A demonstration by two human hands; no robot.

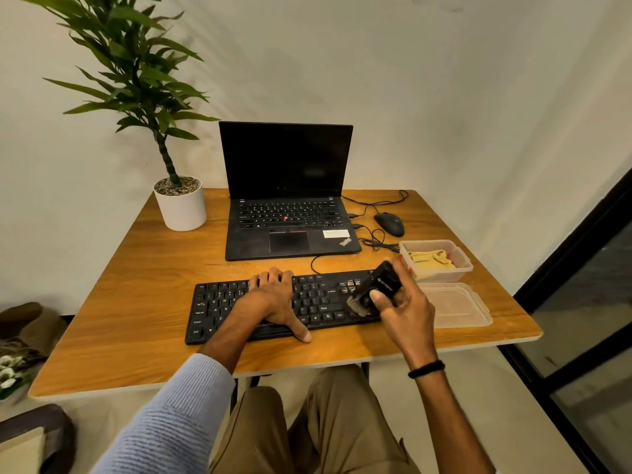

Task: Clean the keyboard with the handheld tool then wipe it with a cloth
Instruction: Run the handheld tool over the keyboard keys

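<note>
The black keyboard (318,301) lies near the front edge of the tabletop (136,268), before the laptop (290,230). The left hand (273,302) rests flat on its keys, grip spread. The right hand (405,311) has its grip curled round the black handheld tool (379,289), bristles on the keyboard's right end. The yellow cloth (432,260) sits in 1 clear tub (460,266) just beside.
</note>
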